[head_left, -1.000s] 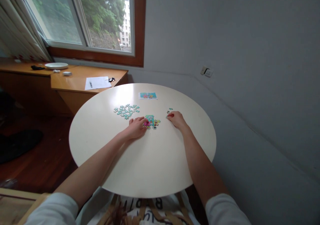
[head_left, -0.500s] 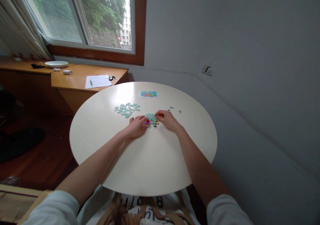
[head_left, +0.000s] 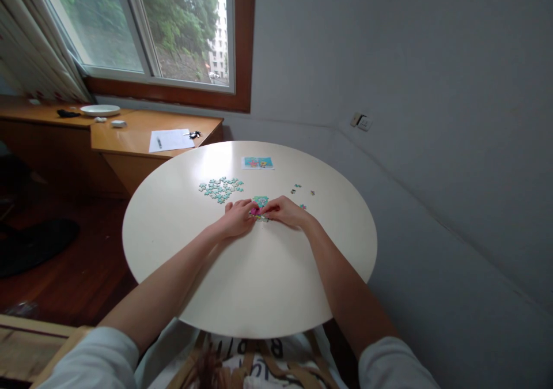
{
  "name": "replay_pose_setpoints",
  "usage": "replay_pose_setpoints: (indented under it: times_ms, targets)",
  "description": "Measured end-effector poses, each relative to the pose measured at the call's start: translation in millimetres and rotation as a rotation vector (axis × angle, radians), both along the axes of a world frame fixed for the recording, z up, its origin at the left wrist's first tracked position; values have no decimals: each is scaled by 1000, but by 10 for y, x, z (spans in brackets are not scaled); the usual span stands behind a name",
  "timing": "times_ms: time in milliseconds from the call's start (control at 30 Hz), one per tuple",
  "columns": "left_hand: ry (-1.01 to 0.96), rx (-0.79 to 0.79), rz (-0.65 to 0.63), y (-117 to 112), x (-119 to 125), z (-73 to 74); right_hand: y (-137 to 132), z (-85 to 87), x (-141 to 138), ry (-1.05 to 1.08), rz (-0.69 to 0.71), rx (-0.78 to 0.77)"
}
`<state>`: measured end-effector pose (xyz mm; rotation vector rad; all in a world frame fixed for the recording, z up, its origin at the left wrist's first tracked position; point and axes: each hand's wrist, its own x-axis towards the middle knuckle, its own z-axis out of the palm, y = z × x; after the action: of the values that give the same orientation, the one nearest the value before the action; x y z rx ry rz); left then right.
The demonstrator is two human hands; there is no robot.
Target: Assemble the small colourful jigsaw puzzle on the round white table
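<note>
Teal and pink, the puzzle sits mid-frame between the left hand and the right hand. Fingers hide each grip, so I cannot tell if it holds anything. If one hand pushes too hard, the puzzle could pop apart.

Short, pale sleeves go with a white garment bearing dark lettering and brown bands

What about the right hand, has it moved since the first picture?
Yes. Against the round white table, the right hand has moved left, from beside the small loose pieces to the partly joined puzzle.
</note>
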<state>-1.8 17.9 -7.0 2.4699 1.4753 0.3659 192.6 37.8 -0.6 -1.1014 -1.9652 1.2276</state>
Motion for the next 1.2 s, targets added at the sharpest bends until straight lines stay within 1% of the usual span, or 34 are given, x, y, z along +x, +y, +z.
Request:
replay_pose_setpoints:
  times_ms: [133,400,533,700,967,1200]
  targets:
    - [7,-7,3,2,2,2,-5,-14,-3,-28,6,35]
    - [3,19,-1,19,-4,-33,-17,-46,-30,-146,-26,155]
    - [-4,14,-3,24,-10,-40,-18,-43,-37,-166,-37,185]
    - [-5,13,-5,21,-8,-35,-18,-21,-44,-161,-45,182]
    - [15,-3,-6,-7,-2,19,-18,-12,-57,-156,-43,156]
    - [0,13,-5,19,-4,-33,2,-41,-59,-146,-62,153]
